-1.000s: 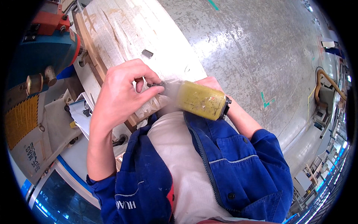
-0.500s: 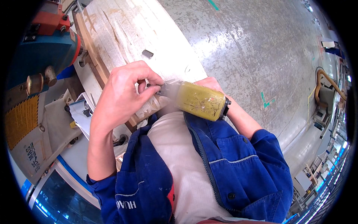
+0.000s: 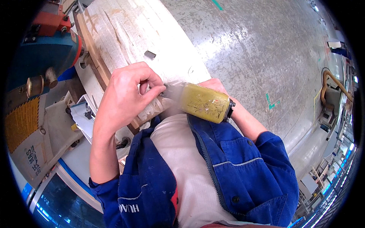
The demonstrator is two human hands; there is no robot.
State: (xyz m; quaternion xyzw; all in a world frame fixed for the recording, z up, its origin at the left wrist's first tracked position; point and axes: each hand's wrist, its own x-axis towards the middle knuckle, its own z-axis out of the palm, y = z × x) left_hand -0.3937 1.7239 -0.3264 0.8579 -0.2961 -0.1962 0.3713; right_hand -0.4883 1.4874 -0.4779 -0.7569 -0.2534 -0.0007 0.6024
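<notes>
Held in front of my chest is a boxy olive-yellow hand tool (image 3: 205, 102) with a black fitting at its right end. Its grey left end is blurred, so its kind does not show. My right hand (image 3: 215, 85) grips the tool from behind; the tool covers most of its fingers. At the tool's blurred left end, my left hand (image 3: 131, 89) is closed in a pinch of thumb and forefinger. A small dark bit shows at those fingertips, too little to name. Beyond my left hand, a small dark grey rectangular piece (image 3: 150, 55) lies on the pale worn workbench (image 3: 171, 41).
To the left stands a blue-green and red machine (image 3: 53, 49) with a round metal knob. Below it are a cardboard box (image 3: 32, 152) and a white sheet (image 3: 81, 116). A scuffed grey floor (image 3: 247, 49) spreads to the right, with a brown hose (image 3: 336, 85) farther off.
The thumb and forefinger of my left hand have drawn slightly closer together at the tool's left end. The tool and my right hand stay nearly in place.
</notes>
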